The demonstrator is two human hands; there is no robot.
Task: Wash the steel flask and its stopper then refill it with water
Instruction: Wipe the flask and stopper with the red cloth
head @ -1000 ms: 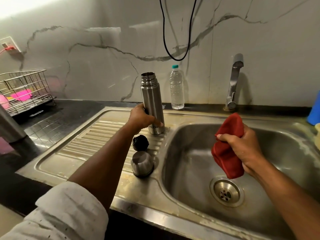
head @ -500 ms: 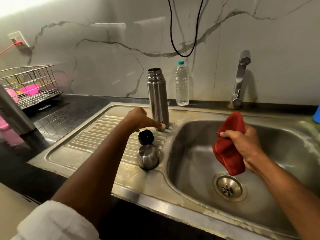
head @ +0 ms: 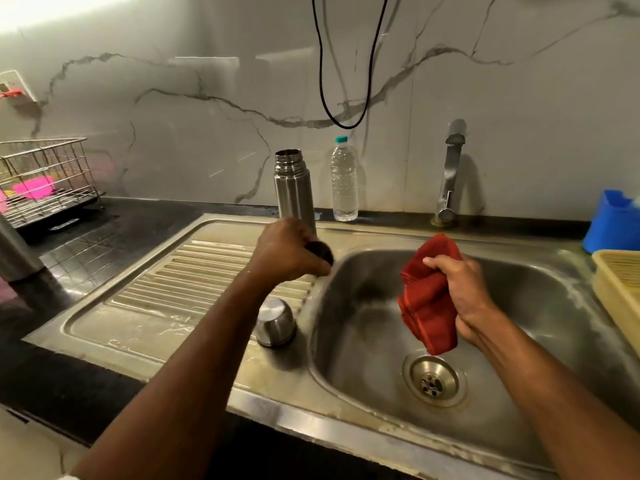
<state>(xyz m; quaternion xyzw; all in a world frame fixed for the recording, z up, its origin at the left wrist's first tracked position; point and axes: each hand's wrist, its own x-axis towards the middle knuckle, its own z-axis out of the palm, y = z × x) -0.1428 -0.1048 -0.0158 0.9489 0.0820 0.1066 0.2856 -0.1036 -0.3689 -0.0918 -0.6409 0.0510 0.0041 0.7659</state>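
Observation:
The open steel flask (head: 293,188) stands upright at the back of the draining board, beside the sink basin (head: 540,306). My left hand (head: 287,251) is in front of the flask's base and grips the black stopper (head: 322,251), lifted off the board. The flask's steel cup lid (head: 275,323) sits upside down on the board near the basin edge. Over the basin, my right hand (head: 462,289) holds a bunched red cloth (head: 427,306) above the drain (head: 434,380).
A tap (head: 450,174) and a clear plastic water bottle (head: 343,180) stand at the back wall. A blue container (head: 613,220) and a yellow tray (head: 620,285) are at the right. A wire rack (head: 45,178) sits at the far left. A black cable (head: 346,81) hangs above.
My left hand let go of the flask, moved down to the black stopper and picked it up off the draining board. My right hand stays over the basin with the cloth.

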